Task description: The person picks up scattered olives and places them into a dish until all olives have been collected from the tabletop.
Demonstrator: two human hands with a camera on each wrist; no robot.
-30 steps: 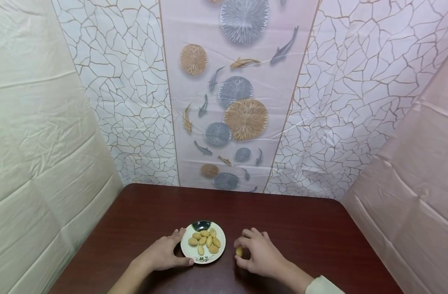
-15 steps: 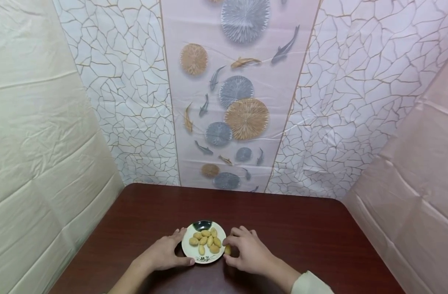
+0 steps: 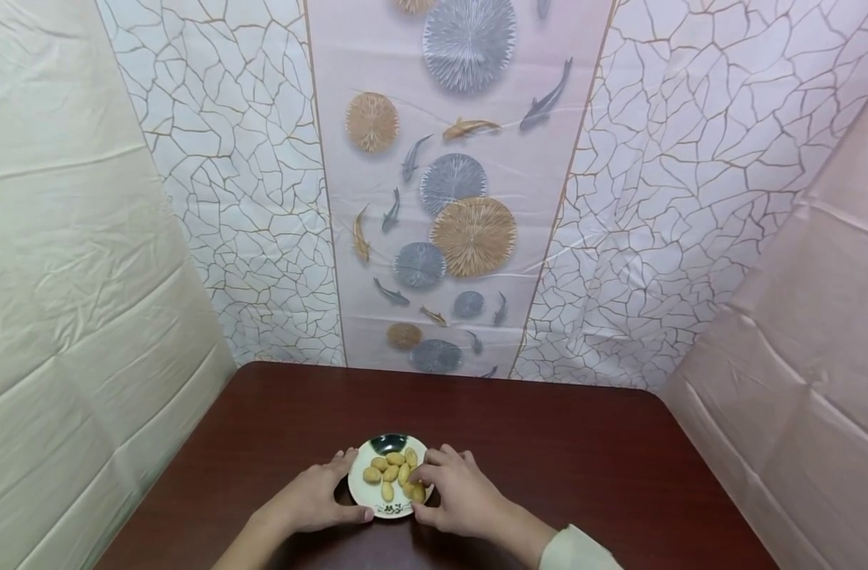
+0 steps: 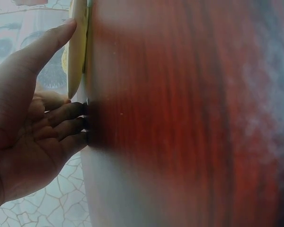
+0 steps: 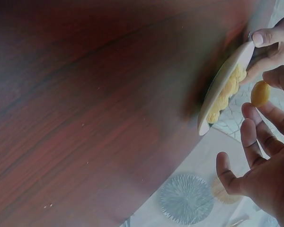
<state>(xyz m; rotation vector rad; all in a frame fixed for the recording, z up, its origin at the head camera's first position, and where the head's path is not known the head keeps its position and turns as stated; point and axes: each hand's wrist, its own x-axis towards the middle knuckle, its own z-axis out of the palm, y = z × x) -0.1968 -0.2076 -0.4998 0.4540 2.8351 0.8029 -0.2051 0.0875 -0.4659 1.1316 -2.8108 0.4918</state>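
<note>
In the head view a small round plate [image 3: 366,495], white with a dark green patch, stands near the table's front. Several small yellow oval fruits [image 3: 391,473] lie on it. My left hand [image 3: 311,495] spans the plate's left side, thumb on the near rim and fingertips at the far-left rim; its fingers look extended. My right hand [image 3: 465,495] reaches over the plate's right edge. In the right wrist view it pinches one yellow oval fruit [image 5: 260,93] between thumb and fingertip, apart from the fruits on the plate, with the other fingers spread.
A dark red-brown wooden table [image 3: 562,451] extends behind and to both sides of the plate. Patterned cloth [image 3: 476,237] hangs behind it, and pale cloth [image 3: 85,317] closes off the left and right.
My right hand has moved left with the pinched yellow fruit, from the table right of the plate to above its right side. The left hand has stayed at the rim.
</note>
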